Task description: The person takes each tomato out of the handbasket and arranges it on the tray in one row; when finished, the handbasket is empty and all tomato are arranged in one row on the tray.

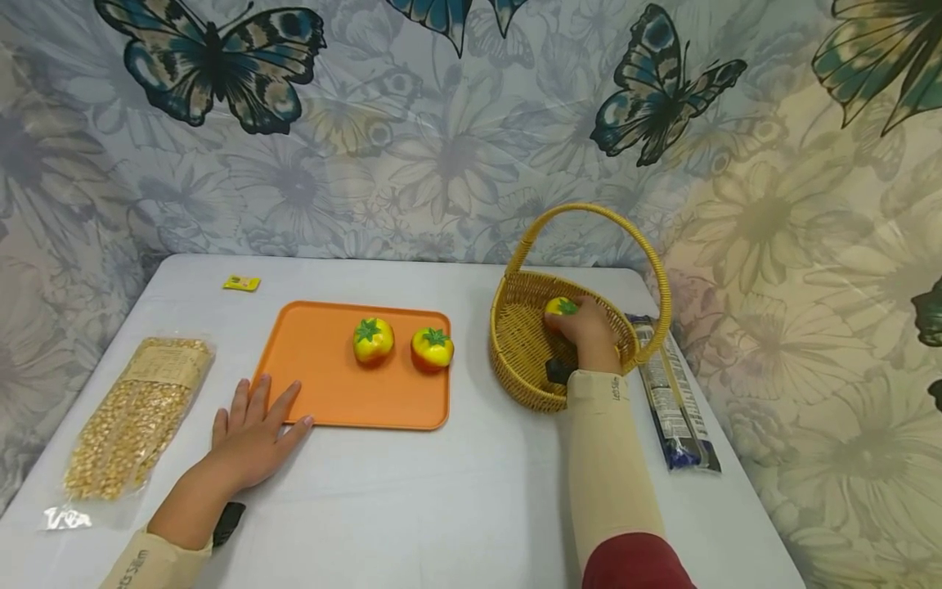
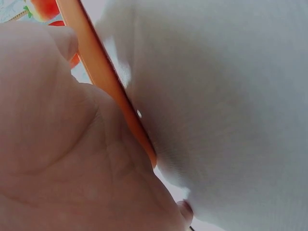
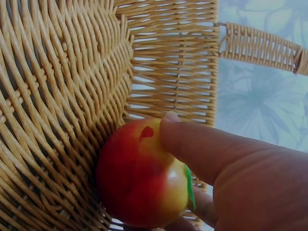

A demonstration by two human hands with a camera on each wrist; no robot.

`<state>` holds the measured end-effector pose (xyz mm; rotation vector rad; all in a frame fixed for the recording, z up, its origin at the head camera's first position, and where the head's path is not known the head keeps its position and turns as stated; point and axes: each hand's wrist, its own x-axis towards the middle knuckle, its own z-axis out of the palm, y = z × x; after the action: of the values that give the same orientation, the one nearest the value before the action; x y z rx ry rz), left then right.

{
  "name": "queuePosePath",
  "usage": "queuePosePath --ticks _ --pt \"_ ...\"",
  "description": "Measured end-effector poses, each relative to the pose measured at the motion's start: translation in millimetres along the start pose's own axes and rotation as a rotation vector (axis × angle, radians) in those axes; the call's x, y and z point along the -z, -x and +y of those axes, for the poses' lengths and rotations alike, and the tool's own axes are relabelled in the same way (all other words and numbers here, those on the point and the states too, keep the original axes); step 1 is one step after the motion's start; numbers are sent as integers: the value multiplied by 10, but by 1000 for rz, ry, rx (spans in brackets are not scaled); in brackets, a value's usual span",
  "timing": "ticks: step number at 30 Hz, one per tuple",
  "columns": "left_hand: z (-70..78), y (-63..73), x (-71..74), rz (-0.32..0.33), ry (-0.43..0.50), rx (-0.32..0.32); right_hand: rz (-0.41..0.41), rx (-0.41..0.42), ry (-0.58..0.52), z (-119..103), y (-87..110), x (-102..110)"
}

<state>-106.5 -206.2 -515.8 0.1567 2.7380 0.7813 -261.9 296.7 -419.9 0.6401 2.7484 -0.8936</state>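
Note:
Inside the wicker basket (image 1: pixel 526 393), my right hand (image 1: pixel 589 331) holds a yellow-and-red fruit with a green leafy top (image 3: pixel 139 178). In the right wrist view the thumb presses its side, and the fruit is against the woven basket; some fingers are hidden behind it. My left hand (image 1: pixel 253 442) lies with spread, straight fingers over the near left corner of the orange tray (image 1: pixel 316 352). On the tray's right half sit two similar fruits, one nearer the middle (image 1: pixel 373 342) and another by the right edge (image 1: pixel 432 349).
A clear bag of yellow kernels (image 1: pixel 136 417) lies at the left. Behind the tray is a small yellow packet (image 1: pixel 241 283). A long dark printed package (image 1: pixel 673 401) lies right of the basket, whose tall handle (image 1: pixel 589 209) arches upward. Patterned cloth (image 1: pixel 456 164) hangs behind the table.

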Motion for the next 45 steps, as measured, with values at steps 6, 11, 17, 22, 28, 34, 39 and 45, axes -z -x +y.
queuePosePath --ticks 6,11,17,22,28,34,39,45 --pt "29 22 17 -4 -2 10 11 13 42 -27 0 -13" --pt "36 15 14 1 -3 3 50 21 37 -45 35 18" --pt "4 17 21 0 10 6 79 68 -47 -189 211 147" --pt "-5 41 22 16 29 1 87 136 -48 -410 449 281" --pt "-7 36 6 36 22 -6 80 255 -105 -743 710 180" --pt "15 52 32 47 14 7 46 449 -83 -1327 834 -403" --pt "38 55 66 30 6 15 -73 583 -18 -1795 958 -988" --pt "35 29 71 10 -4 26 -169 704 87 -2099 1098 -1544"
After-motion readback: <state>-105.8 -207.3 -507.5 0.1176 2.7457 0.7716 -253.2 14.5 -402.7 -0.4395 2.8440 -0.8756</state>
